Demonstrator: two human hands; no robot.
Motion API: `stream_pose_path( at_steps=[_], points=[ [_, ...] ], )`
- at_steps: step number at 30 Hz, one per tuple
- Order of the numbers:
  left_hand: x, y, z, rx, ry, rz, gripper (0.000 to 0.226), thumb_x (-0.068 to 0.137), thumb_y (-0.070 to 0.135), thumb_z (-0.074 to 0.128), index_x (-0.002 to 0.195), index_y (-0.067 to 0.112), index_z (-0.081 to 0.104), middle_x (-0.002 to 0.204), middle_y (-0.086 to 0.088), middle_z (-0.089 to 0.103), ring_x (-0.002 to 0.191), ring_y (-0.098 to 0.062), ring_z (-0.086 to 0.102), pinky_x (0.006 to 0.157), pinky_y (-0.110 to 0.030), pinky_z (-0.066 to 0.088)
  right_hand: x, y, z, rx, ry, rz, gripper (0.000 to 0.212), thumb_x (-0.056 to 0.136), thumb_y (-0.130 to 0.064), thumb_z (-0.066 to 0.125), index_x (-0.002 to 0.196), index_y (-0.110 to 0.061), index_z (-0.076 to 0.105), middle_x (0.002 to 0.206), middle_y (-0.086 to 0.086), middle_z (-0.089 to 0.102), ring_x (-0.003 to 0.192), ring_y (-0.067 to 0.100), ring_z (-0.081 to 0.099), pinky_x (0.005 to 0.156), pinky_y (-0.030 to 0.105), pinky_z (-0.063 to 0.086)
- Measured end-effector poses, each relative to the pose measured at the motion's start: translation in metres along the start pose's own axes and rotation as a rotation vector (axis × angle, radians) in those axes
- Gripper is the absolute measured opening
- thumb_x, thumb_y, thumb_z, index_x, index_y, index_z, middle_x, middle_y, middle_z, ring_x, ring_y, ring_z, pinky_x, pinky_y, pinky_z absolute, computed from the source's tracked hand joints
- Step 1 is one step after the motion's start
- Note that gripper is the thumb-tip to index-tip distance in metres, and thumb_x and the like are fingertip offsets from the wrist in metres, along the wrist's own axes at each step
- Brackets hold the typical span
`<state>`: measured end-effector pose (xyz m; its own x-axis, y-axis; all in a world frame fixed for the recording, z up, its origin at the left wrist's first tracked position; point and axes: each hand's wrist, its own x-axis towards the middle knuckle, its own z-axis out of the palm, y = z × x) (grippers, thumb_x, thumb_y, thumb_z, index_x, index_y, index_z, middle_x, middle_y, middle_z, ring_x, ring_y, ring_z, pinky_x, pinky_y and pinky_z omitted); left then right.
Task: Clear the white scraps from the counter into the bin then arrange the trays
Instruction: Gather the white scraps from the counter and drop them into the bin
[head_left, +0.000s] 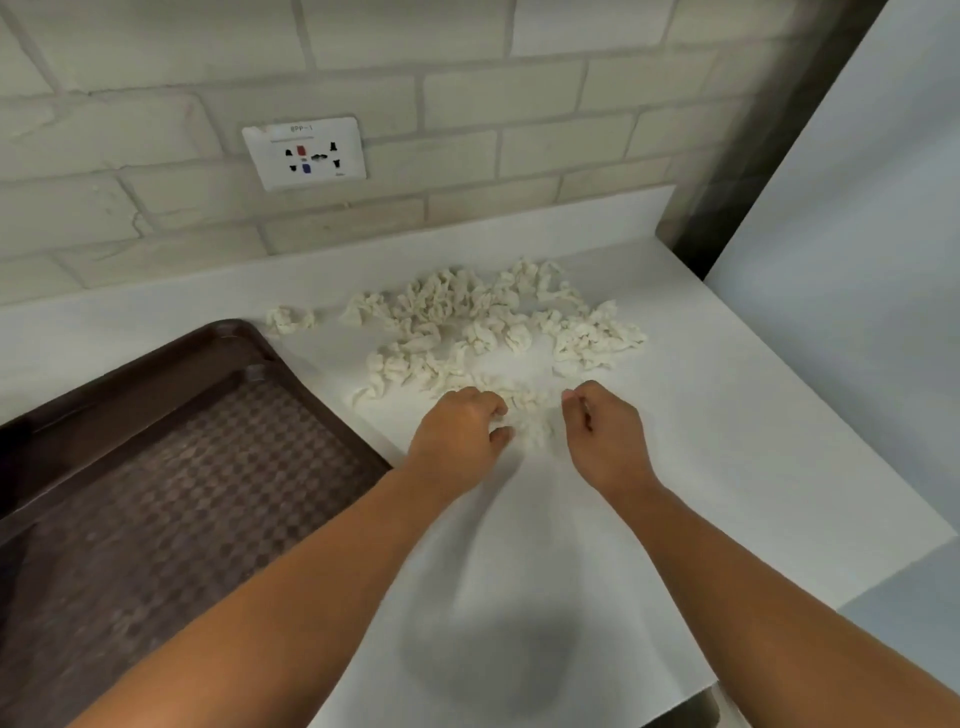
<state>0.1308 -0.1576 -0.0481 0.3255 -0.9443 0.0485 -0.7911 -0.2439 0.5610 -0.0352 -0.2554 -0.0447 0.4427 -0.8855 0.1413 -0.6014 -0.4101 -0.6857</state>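
At the near left, a brown tray (182, 493) with a checkered floor is lying flat on the white counter (753, 441). Its far corner is sitting just beside a lone crumpled scrap (288, 318), probably pushed aside to leave the middle of the counter as working room. Only this one tray is showing. Above it, a wall socket (305, 154) is sitting in the brick wall (156, 78).

Moving right, the white scraps (493, 322) are lying in a loose, spread-out heap near the far edge of the counter, with a few reaching down toward the person.

The left hand (457, 426) is curling its fingers into the nearest scraps and appears to be gripping a small clump. It seems to be raking them toward the person to gather a handful. The right hand (602, 431) is hovering just across from it with its fingers curled inward. I cannot tell whether it is holding a scrap. The two hands are staying a little apart, with a few scraps between them, as if about to close on the pile from both sides.

At the far right, a white panel (857, 208) is standing against the counter's edge. The bin is not in view, so clearing looks barely begun.
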Motion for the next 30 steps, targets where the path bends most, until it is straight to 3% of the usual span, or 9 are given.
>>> stream_pose_path(
  at_steps=[3,7,11,15,19,21,23,26,30],
  points=[
    [0.013,0.018,0.024,0.169,-0.126,-0.058,0.052,0.09,0.041,0.062,0.134,0.017,0.047,0.127,-0.007,0.051,0.115,-0.025,0.053,0.093,-0.036,0.049,-0.01,0.019,-0.016,-0.057,0.014,0.069,0.04,0.1,-0.035,0.044,0.067,-0.012,0.044,0.055,0.003,0.047,0.051,0.018,0.046,0.051,0.029,0.036],
    [0.024,0.034,0.045,0.182,-0.03,0.001,0.064,0.089,0.036,0.066,0.14,0.015,0.034,0.128,-0.01,0.043,0.105,-0.026,0.056,0.084,-0.036,0.053,-0.026,0.035,-0.028,-0.052,-0.001,0.109,0.041,0.099,-0.037,0.044,0.065,-0.014,0.041,0.055,-0.001,0.045,0.051,0.014,0.042,0.053,0.029,0.036],
    [0.032,0.036,0.059,0.273,-0.031,0.087,0.053,0.097,0.035,0.053,0.143,0.017,0.034,0.13,-0.009,0.042,0.106,-0.025,0.052,0.079,-0.036,0.053,-0.04,0.043,-0.04,-0.024,-0.041,0.137,0.04,0.099,-0.036,0.047,0.065,-0.015,0.044,0.054,-0.004,0.042,0.051,0.012,0.04,0.053,0.028,0.035],
    [0.025,0.029,0.072,0.291,-0.043,0.199,0.03,0.101,0.024,0.046,0.128,0.013,0.054,0.117,-0.007,0.053,0.101,-0.025,0.054,0.076,-0.04,0.054,-0.052,0.053,-0.053,-0.014,-0.04,0.174,0.037,0.098,-0.037,0.048,0.068,-0.016,0.05,0.055,-0.004,0.046,0.053,0.013,0.044,0.055,0.026,0.037],
    [0.008,0.043,0.072,0.03,-0.043,0.101,0.025,0.097,0.034,0.045,0.119,0.023,0.053,0.106,0.006,0.06,0.085,-0.013,0.058,0.069,-0.023,0.047,-0.066,0.067,-0.066,-0.013,-0.022,0.186,0.038,0.098,-0.035,0.049,0.062,-0.025,0.044,0.053,-0.007,0.044,0.052,0.009,0.043,0.053,0.02,0.035],
    [0.003,0.047,0.07,-0.033,-0.05,0.114,0.024,0.1,0.027,0.045,0.121,0.019,0.054,0.109,0.009,0.058,0.09,-0.011,0.058,0.07,-0.016,0.042,-0.072,0.072,-0.073,-0.005,-0.02,0.185,0.038,0.098,-0.034,0.05,0.061,-0.027,0.042,0.053,-0.008,0.043,0.051,0.008,0.043,0.053,0.019,0.034],
    [-0.003,0.049,0.067,-0.125,-0.053,0.091,0.015,0.101,0.019,0.045,0.106,0.015,0.059,0.101,0.004,0.062,0.093,-0.015,0.061,0.076,-0.019,0.042,-0.078,0.076,-0.079,0.025,-0.019,0.18,0.038,0.098,-0.033,0.051,0.061,-0.026,0.043,0.053,-0.008,0.043,0.051,0.007,0.043,0.054,0.019,0.034],
    [-0.011,0.058,0.058,-0.336,-0.001,-0.077,0.016,0.102,0.015,0.042,0.097,0.013,0.057,0.094,0.007,0.064,0.089,0.0,0.061,0.074,-0.006,0.04,-0.089,0.082,-0.094,0.063,-0.026,0.166,0.039,0.098,-0.032,0.052,0.06,-0.024,0.044,0.053,-0.008,0.042,0.051,0.007,0.042,0.054,0.019,0.034],
    [-0.019,0.08,0.047,-0.745,0.011,-0.401,0.022,0.102,0.02,0.038,0.098,0.01,0.056,0.091,-0.003,0.062,0.075,-0.018,0.061,0.069,-0.026,0.05,-0.105,0.091,-0.117,0.085,-0.048,0.173,0.039,0.098,-0.034,0.051,0.062,-0.017,0.046,0.054,-0.007,0.042,0.05,0.006,0.041,0.053,0.016,0.034]
  ],
)
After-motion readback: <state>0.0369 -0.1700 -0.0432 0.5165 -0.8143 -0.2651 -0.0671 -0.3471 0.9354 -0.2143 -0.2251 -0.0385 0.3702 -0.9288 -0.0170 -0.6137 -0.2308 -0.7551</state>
